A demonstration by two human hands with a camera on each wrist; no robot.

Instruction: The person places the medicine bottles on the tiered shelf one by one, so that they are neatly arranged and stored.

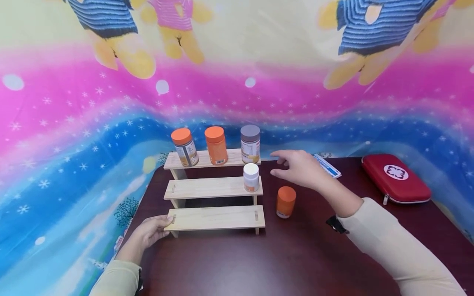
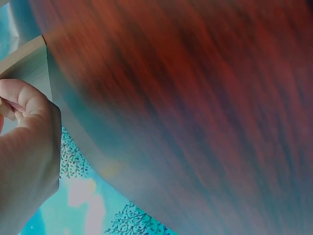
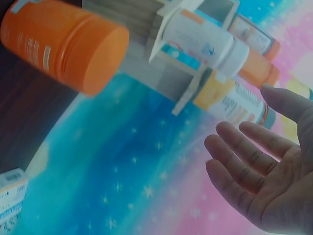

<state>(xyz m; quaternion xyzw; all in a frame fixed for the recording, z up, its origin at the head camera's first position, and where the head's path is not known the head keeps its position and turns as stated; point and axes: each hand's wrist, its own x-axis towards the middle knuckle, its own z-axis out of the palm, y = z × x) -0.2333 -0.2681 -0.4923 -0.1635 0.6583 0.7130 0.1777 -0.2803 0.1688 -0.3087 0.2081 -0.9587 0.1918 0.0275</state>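
Observation:
A three-tier wooden rack stands on the dark table. My left hand pinches the left end of its lowest tier; the left wrist view shows the hand curled at the wood. My right hand, fingers spread and slightly bent, hovers right of the top tier with nothing in it. Closest to it on that tier is a grey-capped bottle. Two orange-capped bottles, one with a pale label and one all orange, share the tier. A white bottle occupies the middle tier's right end. Another orange bottle stands on the table.
On the right side of the table lies a red zip case with a white emblem. A blue-and-white box sits behind my right forearm. Patterned cloth hangs behind the table and along its sides.

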